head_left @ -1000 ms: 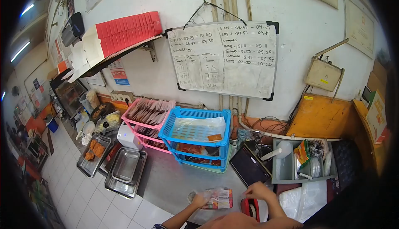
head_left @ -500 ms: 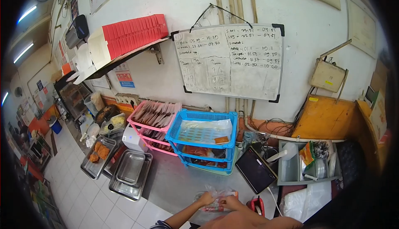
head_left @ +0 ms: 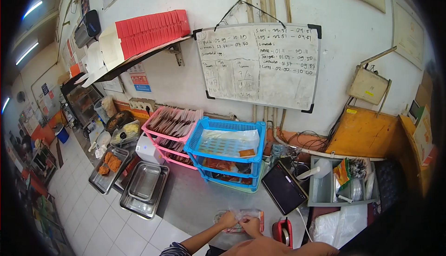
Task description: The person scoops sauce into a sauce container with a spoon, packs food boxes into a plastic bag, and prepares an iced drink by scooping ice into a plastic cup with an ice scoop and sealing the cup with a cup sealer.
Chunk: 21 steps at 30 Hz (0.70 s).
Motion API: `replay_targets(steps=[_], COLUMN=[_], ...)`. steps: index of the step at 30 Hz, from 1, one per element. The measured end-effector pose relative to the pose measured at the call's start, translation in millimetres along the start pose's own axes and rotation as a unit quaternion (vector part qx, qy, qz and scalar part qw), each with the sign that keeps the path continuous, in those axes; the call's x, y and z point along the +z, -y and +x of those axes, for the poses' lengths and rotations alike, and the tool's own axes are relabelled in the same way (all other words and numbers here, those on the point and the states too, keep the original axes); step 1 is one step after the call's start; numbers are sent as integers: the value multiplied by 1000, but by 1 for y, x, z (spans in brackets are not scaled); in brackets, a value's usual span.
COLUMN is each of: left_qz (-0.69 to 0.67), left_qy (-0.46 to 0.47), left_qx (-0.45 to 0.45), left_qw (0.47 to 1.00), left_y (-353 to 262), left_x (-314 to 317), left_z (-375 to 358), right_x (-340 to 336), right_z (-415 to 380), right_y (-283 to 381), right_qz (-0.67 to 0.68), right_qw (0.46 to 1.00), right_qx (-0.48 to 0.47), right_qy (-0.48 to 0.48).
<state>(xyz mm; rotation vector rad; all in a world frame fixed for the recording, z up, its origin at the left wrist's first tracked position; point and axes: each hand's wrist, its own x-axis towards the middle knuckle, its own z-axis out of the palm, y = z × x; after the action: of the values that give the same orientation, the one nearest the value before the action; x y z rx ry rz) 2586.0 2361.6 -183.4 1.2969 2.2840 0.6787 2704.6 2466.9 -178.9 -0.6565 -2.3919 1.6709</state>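
Note:
Low in the head view, a clear plastic bag [head_left: 238,213] is bunched up between my two hands over the steel counter. My left hand [head_left: 227,219], reaching in from the lower left, has its fingers closed on the bag's left side. Close to its right, my right hand [head_left: 251,225] pinches the same plastic with curled fingers. Under and around the hands lies a flat packet printed in red and green [head_left: 261,218], mostly covered by them. A red tape dispenser [head_left: 277,233] with a roll in it sits just right of my right hand.
Ahead on the steel counter [head_left: 179,200] stand a blue tiered basket [head_left: 200,154] and a pink one [head_left: 152,127] full of sachets. Metal trays [head_left: 162,195] and fried pieces [head_left: 111,162] are at left. A tablet [head_left: 284,188] and grey bin [head_left: 320,199] stand at right.
My right hand has shifted slightly left, closer to my left hand, with both still on the plastic bag. The camera view has tilted a little.

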Motion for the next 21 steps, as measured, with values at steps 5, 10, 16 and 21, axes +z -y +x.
replay_targets(steps=[5, 10, 16, 21], left_qz=[239, 286, 173, 90], left_qy=[-146, -206, -171, -143], left_qx=[56, -124, 35, 124], left_qw=[958, 928, 969, 978], left_y=[-51, -64, -20, -6], left_x=[-15, 3, 6, 5], left_z=[-33, -43, -40, -43], right_x=[47, 48, 112, 113], right_z=[-12, -18, -1, 66], right_y=[-41, -42, -171, -335], right_qz=[64, -78, 208, 60], right_qw=[978, 984, 956, 941], right_qx=[-118, -64, -139, -313], right_qy=[-158, -149, -154, -114])
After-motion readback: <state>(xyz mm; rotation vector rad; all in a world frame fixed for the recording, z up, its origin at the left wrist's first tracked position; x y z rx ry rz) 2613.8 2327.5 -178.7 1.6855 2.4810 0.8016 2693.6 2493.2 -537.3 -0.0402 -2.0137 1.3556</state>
